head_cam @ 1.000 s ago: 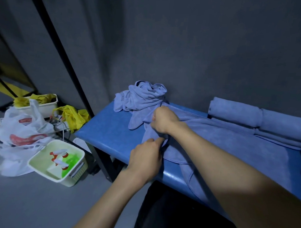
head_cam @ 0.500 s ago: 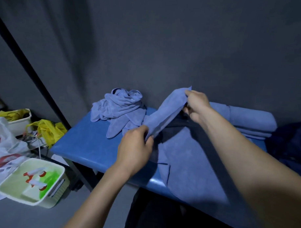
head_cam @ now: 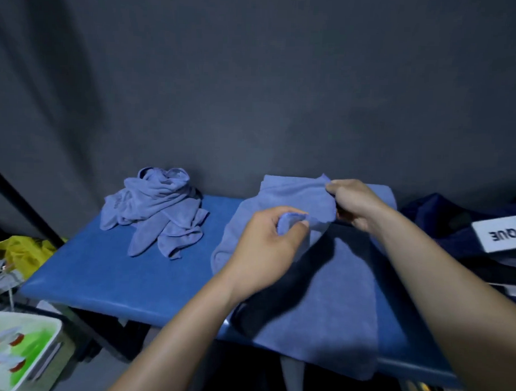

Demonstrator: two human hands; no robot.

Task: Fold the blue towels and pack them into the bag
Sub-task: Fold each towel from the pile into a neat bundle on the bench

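Item: towel (head_cam: pixel 329 300), spread on the table (head_cam: pixel 102 274); our left hand (head_cam: pixel 266 251) pinches one corner, our right hand (head_cam: pixel 353 204) another, fingers (head_cam: pixel 296 223) curled on cloth. Left of our fingers: crumpled towels (head_cam: pixel 157 209). Right: dark bag (head_cam: pixel 443 222), white label.

Head camera looks forward and down, seemingly close over the bench (head_cam: pixel 107 275).

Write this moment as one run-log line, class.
step: folding | left hand: pinches towel corner | right hand: pinches far edge | towel pile: unfolded on bench | bag: not packed
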